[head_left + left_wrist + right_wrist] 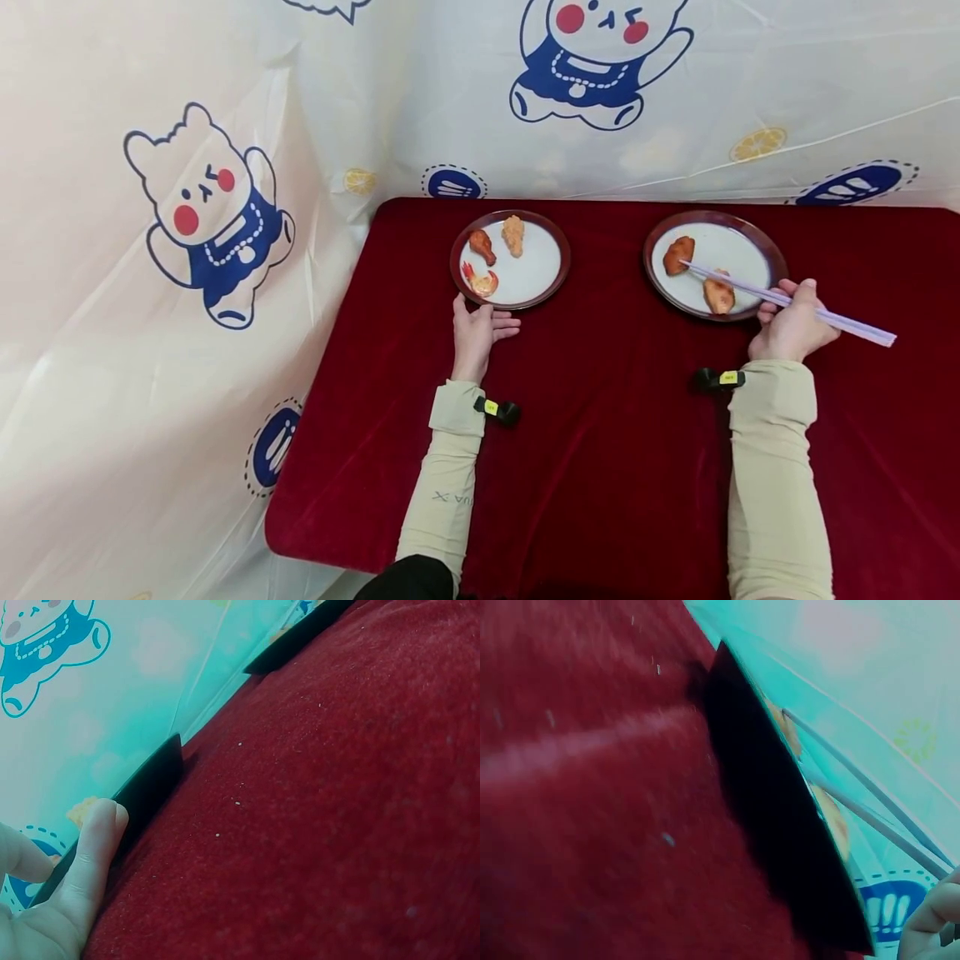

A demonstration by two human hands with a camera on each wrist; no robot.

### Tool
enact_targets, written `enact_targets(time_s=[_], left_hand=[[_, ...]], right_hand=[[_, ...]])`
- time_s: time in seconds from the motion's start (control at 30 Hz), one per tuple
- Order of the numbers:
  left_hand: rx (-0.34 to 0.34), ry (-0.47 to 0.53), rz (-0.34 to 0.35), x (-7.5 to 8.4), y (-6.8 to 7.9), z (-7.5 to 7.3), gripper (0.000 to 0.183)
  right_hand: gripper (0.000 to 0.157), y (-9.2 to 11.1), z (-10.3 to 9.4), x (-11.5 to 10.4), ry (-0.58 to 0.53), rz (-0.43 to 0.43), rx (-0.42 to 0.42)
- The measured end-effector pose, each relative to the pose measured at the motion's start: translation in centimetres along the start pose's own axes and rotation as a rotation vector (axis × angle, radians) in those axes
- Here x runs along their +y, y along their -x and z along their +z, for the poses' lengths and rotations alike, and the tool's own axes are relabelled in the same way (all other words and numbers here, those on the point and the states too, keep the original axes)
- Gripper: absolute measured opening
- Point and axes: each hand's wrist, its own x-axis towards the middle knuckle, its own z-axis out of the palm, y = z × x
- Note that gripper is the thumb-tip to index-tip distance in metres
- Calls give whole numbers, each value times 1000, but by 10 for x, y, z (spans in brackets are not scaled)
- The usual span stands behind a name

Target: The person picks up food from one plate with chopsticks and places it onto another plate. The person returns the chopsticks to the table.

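My right hand (797, 327) grips a pair of pale purple chopsticks (855, 326) at the near right of a brown-rimmed plate (776, 250). Their tips touch or nearly touch a browned piece of meat (678, 255), while a second browned piece (718, 295) lies closer to me, partly under the sticks. My left hand (474, 340) is at the near edge of another brown-rimmed plate (564, 250); thumb and a finger (91, 851) lie on either side of its rim, pinching it. On that plate are a drumstick (482, 247), a crumbed fried piece (513, 235) and a shrimp (480, 281).
Dark red velvety cloth (600, 433) covers the table under both plates. A pale curtain (337, 125) with cartoon prints hangs along the left and far edges. Small black devices (501, 410) are strapped at both wrists.
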Motion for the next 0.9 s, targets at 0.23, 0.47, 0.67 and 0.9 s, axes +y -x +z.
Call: enact_targets(time_s=[0.23, 0.47, 0.67, 0.9], left_hand=[[-2, 1, 6, 1, 1, -1, 75], [-1, -7, 6, 2, 2, -1, 75], [1, -4, 7, 3, 2, -1, 75], [-2, -4, 1, 4, 2, -1, 75]], right_hand=[[15, -5, 15, -3, 102, -51, -24], [19, -10, 27, 3, 183, -23, -69], [19, -11, 38, 3, 207, 35, -159], [18, -13, 45, 3, 238, 79, -203]])
